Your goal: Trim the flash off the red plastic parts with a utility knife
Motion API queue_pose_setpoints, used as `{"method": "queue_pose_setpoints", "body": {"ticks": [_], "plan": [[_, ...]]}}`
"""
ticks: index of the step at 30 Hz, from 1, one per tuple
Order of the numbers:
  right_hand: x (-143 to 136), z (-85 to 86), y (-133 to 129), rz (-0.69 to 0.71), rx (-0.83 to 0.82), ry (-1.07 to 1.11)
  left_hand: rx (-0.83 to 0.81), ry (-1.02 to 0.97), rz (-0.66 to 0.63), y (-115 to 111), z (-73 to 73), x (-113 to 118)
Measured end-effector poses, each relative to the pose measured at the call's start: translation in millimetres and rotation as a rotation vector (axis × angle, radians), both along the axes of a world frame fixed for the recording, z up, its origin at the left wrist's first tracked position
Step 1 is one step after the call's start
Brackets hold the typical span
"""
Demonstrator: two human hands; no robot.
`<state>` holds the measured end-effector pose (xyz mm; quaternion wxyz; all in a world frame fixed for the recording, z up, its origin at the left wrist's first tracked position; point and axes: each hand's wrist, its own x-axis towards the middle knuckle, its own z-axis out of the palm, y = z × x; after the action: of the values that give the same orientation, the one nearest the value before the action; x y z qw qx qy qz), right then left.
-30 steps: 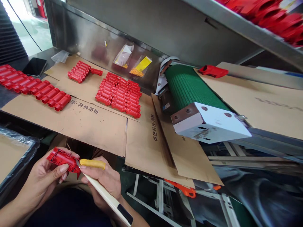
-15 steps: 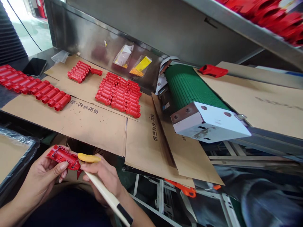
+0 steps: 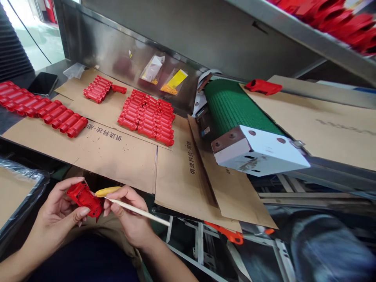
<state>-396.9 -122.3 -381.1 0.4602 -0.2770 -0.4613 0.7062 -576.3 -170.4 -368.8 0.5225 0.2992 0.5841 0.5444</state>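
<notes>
My left hand (image 3: 57,213) grips a red plastic housing (image 3: 84,197) between thumb and fingers, its hollow, ribbed side partly turned up. Close by on the right, my right hand (image 3: 135,219) is closed around a slim tool with a cream-coloured handle (image 3: 143,213). The tool's tip lies near the housing's right end; I cannot tell whether it touches. A yellow finger cover (image 3: 107,191) sits on my right index finger. Both hands are in front of the table edge, above my lap.
Red parts (image 3: 147,117) lie in rows on cardboard (image 3: 123,164), with another row (image 3: 55,113) at left. A phone (image 3: 43,83) and small plastic bags (image 3: 174,82) lie behind. A green conveyor belt (image 3: 237,105) with a white metal end (image 3: 261,152) stands right. A lined box (image 3: 17,196) is at left.
The red housing has turned in my left hand and shifted slightly right. My right hand has rotated, so the tool's handle now points more to the right and lies flatter.
</notes>
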Motion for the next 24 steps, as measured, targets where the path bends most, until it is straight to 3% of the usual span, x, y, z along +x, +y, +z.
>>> {"method": "queue_pose_setpoints", "body": {"ticks": [3,5,7,8,12,14,18,24], "plan": [[-5,1.8,-5,0.072,-0.301,0.313,0.053,0.054,0.013,-3,-4.7,3],[-3,3.9,-10,0.265,-0.374,0.465,0.058,0.026,0.015,-3,-6.7,4],[4,5.9,-14,0.421,-0.178,0.476,0.042,-0.023,0.001,-2,-8.7,1],[8,6.8,-14,0.399,-0.029,0.380,0.032,-0.050,-0.007,-1,-10.3,-1],[15,7.7,-8,-0.131,0.368,-0.225,0.076,-0.188,-0.088,4,-18.4,-10],[14,6.4,-4,-0.255,0.545,-0.374,0.088,-0.240,-0.097,5,-18.7,-11],[13,4.3,-2,-0.233,0.785,-0.405,0.035,-0.282,0.015,6,-10.7,-10],[19,5.1,0,-0.161,1.001,-0.436,-0.015,-0.272,-0.062,7,-14.7,-18]]}}
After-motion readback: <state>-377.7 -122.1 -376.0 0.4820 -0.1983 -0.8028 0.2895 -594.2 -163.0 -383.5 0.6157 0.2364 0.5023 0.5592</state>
